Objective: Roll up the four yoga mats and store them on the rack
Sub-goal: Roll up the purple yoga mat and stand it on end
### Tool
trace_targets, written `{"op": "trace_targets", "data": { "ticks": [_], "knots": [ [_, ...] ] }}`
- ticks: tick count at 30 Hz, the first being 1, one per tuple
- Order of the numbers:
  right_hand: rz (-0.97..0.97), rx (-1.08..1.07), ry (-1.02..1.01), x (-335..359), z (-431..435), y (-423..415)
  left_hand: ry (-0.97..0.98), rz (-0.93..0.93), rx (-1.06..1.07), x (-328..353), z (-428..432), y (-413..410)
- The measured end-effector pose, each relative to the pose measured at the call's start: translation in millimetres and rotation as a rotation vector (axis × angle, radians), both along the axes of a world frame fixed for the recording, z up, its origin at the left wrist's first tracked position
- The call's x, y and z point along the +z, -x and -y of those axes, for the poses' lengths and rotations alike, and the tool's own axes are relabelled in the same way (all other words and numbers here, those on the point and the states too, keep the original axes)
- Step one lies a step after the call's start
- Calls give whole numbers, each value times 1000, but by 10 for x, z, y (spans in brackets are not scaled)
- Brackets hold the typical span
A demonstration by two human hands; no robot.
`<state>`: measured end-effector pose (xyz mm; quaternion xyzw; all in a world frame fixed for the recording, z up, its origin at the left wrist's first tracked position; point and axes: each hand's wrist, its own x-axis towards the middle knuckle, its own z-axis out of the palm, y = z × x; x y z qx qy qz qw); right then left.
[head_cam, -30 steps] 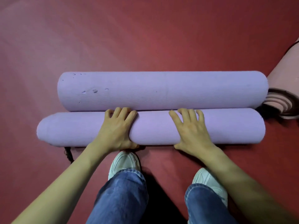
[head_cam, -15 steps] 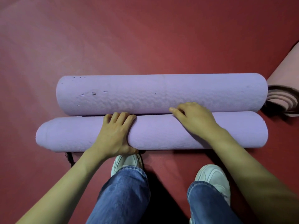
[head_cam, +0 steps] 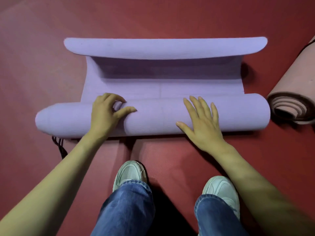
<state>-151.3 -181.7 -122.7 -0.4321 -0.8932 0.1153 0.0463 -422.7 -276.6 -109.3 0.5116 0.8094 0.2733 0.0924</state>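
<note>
A purple yoga mat lies across the red floor, partly rolled. Its thick near roll [head_cam: 153, 116] runs left to right in front of me. Beyond the roll a flat stretch [head_cam: 144, 87] leads to the far end [head_cam: 163, 48], which curls up and over. My left hand [head_cam: 105, 114] sits on the left half of the roll, fingers curled over its top and thumb along it. On the right half, my right hand [head_cam: 201, 123] presses flat with straight, spread fingers. No rack is in view.
A rolled pink mat [head_cam: 293, 108] lies at the right edge, its spiral end facing me, close to the purple roll's right end. A black cord [head_cam: 59, 147] trails on the floor under the roll's left end. My white shoes [head_cam: 129, 172] stand just behind the roll.
The far purple roll has sprung open and away, leaving a flat stretch and a curled far end. My right hand came back from it onto the near roll and flattened.
</note>
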Motion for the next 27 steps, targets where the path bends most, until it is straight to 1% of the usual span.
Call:
{"op": "trace_targets", "data": {
  "ticks": [2,5,7,10,14,15,18,19,23,27],
  "knots": [
    [44,9,12,9,-103,37,-96,-130,-36,-106,-14,-147],
    [125,4,89,82,-274,154,-138,-228,-88,-251,-4,-365],
    [126,3,72,110,-363,192,-77,-301,-140,-304,52,-440],
    [85,20,16,76,-380,191,52,-417,-274,-306,118,-444],
    [-64,97,-92,-8,-424,146,176,-445,-318,-233,-17,-350],
    [-34,129,-82,5,-459,141,211,-449,-325,-220,-75,-313],
    [235,236,0,124,-603,195,302,-468,-361,-172,-254,-185],
    [297,248,12,168,-659,233,333,-471,-378,-146,-319,-139],
    [362,235,78,278,-866,400,431,-461,-404,-23,-553,-24],
    [438,231,135,338,-945,491,465,-439,-416,35,-660,18]
  ]
}}
